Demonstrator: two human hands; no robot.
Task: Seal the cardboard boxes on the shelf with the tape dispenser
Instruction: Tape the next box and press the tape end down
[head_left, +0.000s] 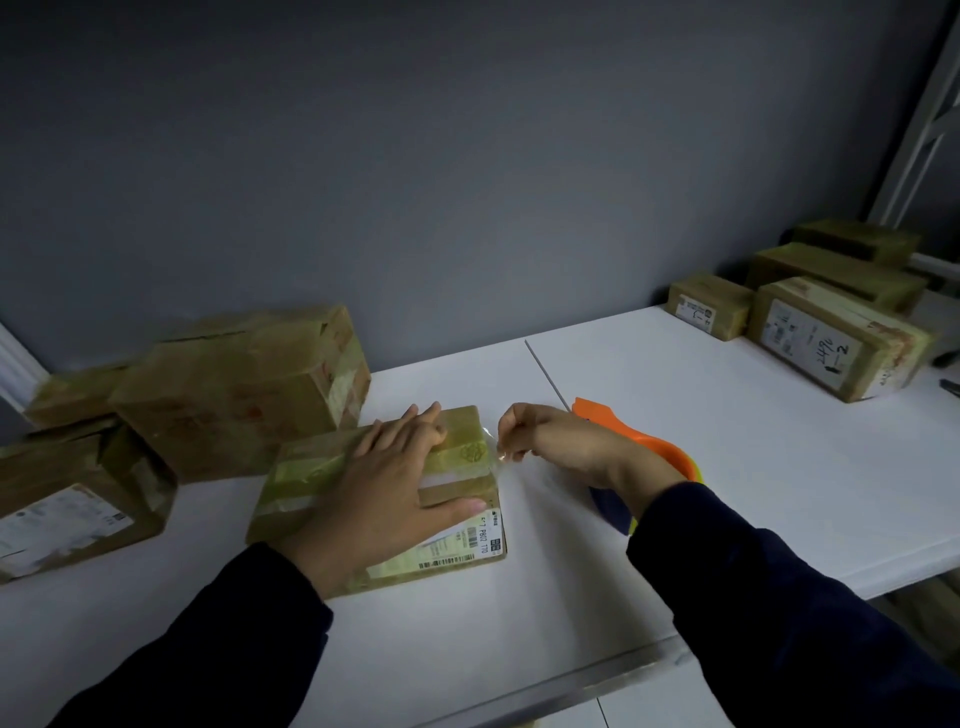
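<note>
Pressing the box (467, 449) on the shelf (727, 467), your left hand (395, 483) is lying flat and open; your right hand (550, 441) is pinching the tape (496, 453) at the box's right edge, dispenser (649, 447) just behind. That tape is likely handling flimsy and sticky: grip its tip, taut.

A box (322, 478) lies in the middle of the shelf (675, 467) with the left hand (384, 483) flat on it; more boxes (234, 384) sit behind it and to its left. Just right of it, the right hand (561, 441) pinches tape (493, 453) at its corner, above the tape dispenser (660, 447). Another group of boxes (831, 332) sits far right, by the wall (467, 156).
</note>
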